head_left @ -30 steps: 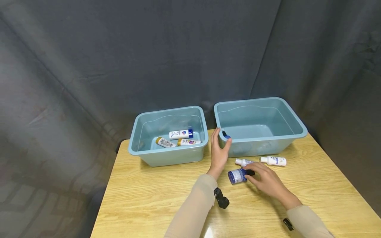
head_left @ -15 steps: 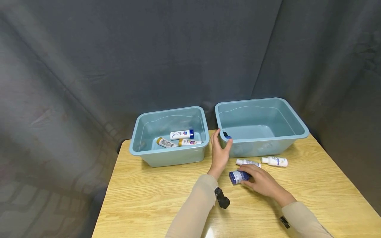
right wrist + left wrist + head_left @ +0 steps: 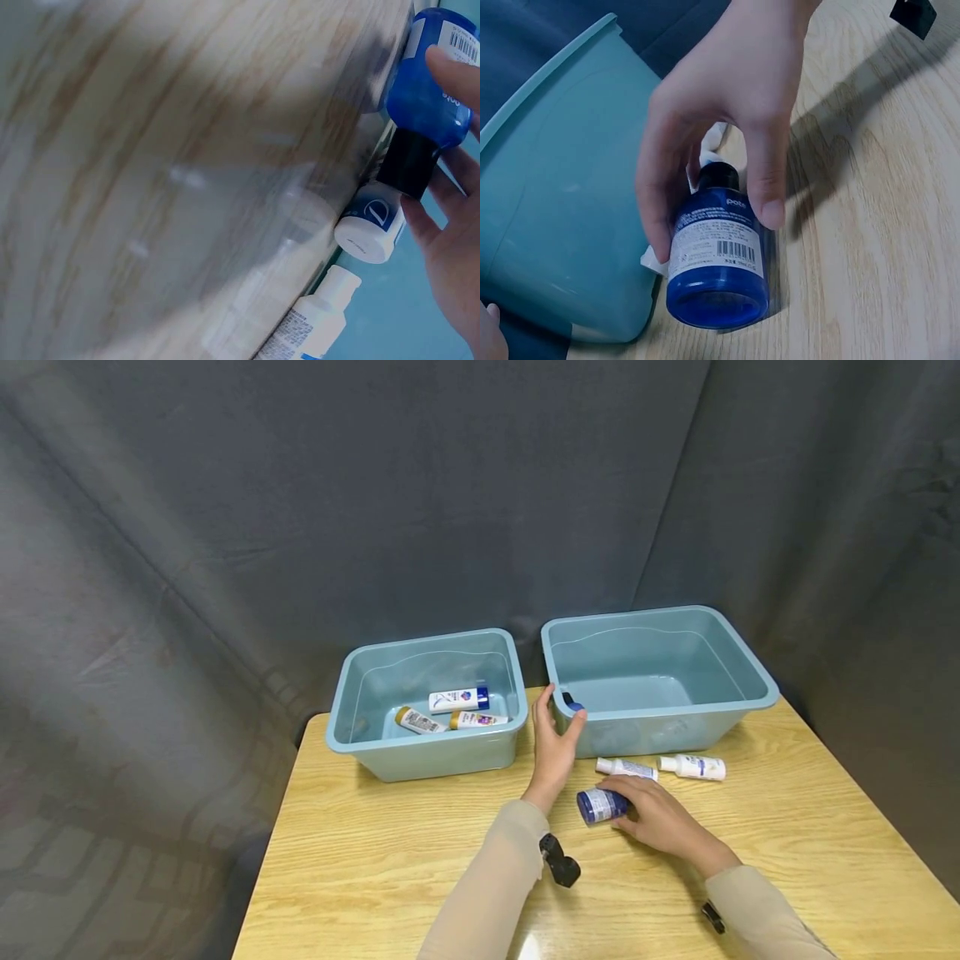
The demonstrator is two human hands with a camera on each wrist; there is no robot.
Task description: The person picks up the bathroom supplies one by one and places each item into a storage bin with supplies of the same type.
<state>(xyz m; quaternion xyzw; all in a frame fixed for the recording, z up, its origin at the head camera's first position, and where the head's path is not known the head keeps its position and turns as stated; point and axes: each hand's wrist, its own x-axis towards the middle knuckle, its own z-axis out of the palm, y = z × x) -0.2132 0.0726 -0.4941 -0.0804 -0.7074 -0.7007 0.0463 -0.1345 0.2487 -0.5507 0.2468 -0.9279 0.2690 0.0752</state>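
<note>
Here, the right hand (image 3: 660, 817) pinches a blue bottle (image 3: 597, 807) between thumb and fingers — long axis roughly parallel to the far edge of the desk (image 3: 375, 860), base toward the left edge, cap toward the palm — while the left hand (image 3: 551, 753), farther off, spreads its fingers at a bin (image 3: 652, 732) corner.

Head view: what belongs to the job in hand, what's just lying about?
Job, likely:
black-capped blue plastic bottle, in right hand
right pale-blue plastic bin, left hand at its corner

Lying about, apparently:
two loose white plastic bottles
left pale-blue plastic bin, three whitish bottles inside
</note>
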